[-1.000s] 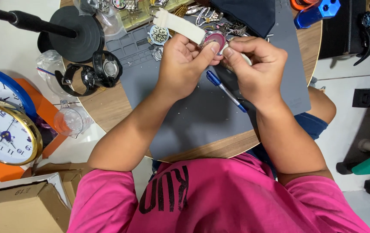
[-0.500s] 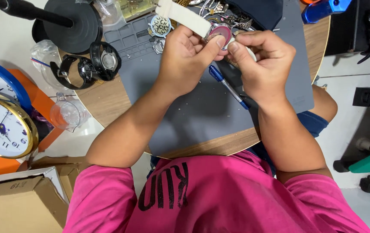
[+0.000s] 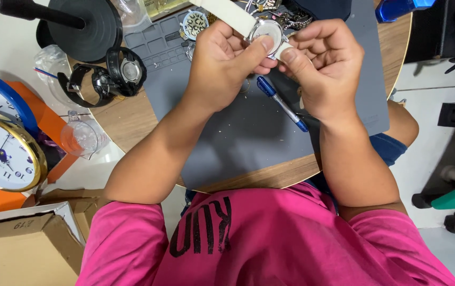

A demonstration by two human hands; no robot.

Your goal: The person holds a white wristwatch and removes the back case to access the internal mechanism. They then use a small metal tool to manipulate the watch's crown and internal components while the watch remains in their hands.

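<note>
Both hands grip the white-strapped watch (image 3: 267, 33) above the grey mat (image 3: 248, 132) — left hand (image 3: 222, 58) pinching the case, right hand (image 3: 320, 61) clenched at its edge — so a thumb slip could drop it among the cluttered watches on the desk (image 3: 126, 119).

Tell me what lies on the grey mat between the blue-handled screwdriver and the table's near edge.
In the head view, that stretch of grey mat between the blue-handled screwdriver and the table's near edge is bare apart from tiny pale specks.
</note>
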